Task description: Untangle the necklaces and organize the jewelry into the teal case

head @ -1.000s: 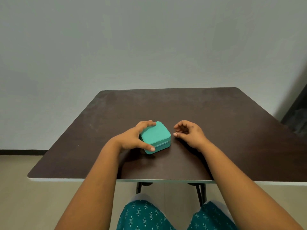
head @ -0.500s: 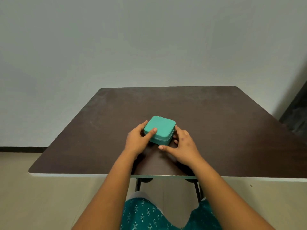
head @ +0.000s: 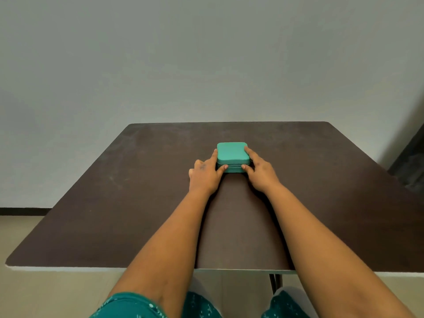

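Near the middle of the table point(head: 137, 203), toward its far edge, sits the closed teal case point(head: 232, 152) — left hand point(head: 205, 175) and right hand point(head: 260, 173) grip its sides.

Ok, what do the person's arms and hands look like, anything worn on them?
Both forearms are bare, with no sleeves, watch, bracelets or rings showing. The left hand has a small dark mark on its back; the right hand shows none. Short nails on the fingers.
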